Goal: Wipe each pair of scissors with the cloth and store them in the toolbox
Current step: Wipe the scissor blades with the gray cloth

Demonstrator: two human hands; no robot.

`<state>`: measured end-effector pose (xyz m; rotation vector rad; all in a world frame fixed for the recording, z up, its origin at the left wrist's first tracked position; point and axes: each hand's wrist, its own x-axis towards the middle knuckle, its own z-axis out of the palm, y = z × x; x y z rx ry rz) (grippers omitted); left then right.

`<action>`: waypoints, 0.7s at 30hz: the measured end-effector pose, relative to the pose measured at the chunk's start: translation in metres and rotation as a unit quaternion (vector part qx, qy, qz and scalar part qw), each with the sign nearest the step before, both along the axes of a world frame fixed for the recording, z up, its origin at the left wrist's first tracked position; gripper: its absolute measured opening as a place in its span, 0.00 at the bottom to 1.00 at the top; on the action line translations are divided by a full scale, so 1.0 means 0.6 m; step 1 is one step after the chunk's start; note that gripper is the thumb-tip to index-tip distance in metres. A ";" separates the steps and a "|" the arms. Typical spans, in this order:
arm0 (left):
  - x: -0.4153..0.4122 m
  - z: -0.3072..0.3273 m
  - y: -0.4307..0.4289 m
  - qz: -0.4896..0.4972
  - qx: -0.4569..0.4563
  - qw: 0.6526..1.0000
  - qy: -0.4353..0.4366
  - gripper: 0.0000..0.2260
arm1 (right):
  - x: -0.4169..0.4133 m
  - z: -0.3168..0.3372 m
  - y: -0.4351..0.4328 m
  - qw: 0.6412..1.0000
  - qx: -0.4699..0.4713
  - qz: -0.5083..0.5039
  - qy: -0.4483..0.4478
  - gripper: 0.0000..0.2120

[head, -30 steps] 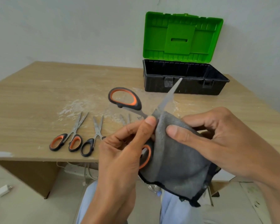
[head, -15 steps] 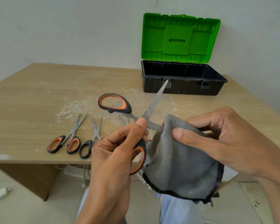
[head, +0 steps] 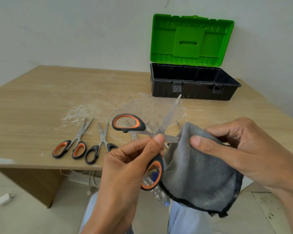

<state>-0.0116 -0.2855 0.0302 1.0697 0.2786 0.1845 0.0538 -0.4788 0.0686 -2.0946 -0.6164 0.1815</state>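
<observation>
The left hand [head: 125, 166] holds the large scissors [head: 139, 126] above the near edge of the table [head: 41, 98]. Its grip is closed on them, the thumb and forefinger pinching just by the pivot and the lower orange-and-black handle loop lying against the palm. The scissors are spread wide: one blade points up and away toward the toolbox [head: 193, 92], and the other runs right into a fold of the grey cloth [head: 198, 174].

The right hand [head: 243, 149] grips that cloth, its thumb pressed on the front of the fold where the blade goes in. The fingers are curled behind, and the rest of the cloth hangs down over the person's lap.

The toolbox stands at the far right of the table, well apart from the hands, with its green lid [head: 193, 38] upright and the black tray open. Left of the hands, two smaller pairs lie side by side on the table with handles toward the near edge — an orange-handled pair [head: 71, 146] and a black-handled pair [head: 100, 144]. More blades show behind the hands, mostly hidden. A white powdery smear [head: 81, 112] marks the wood beyond them.
</observation>
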 end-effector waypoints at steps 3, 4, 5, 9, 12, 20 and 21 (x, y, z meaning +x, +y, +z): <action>-0.001 -0.002 -0.006 0.017 0.028 0.999 -0.016 0.10 | -0.006 0.000 0.012 0.999 0.033 -0.001 0.012 0.14; -0.002 -0.001 -0.009 0.018 0.037 0.999 -0.020 0.10 | -0.010 0.000 0.019 0.999 0.043 0.007 0.013 0.13; -0.003 0.001 -0.013 0.016 0.043 0.999 -0.023 0.10 | -0.012 -0.001 0.025 0.999 0.048 0.013 0.009 0.13; -0.009 0.008 -0.014 0.033 0.071 0.996 -0.033 0.08 | -0.010 -0.014 0.030 0.998 0.055 0.015 -0.024 0.20; -0.014 0.012 -0.013 0.055 0.079 0.995 -0.035 0.08 | -0.011 -0.014 0.022 0.997 0.069 0.032 -0.017 0.19; -0.008 0.013 -0.015 0.038 0.046 0.998 -0.026 0.08 | -0.007 -0.013 0.007 0.998 0.059 0.014 0.000 0.17; -0.006 0.011 -0.017 0.033 0.053 0.998 -0.029 0.08 | -0.008 -0.012 0.010 0.998 0.059 0.013 0.002 0.15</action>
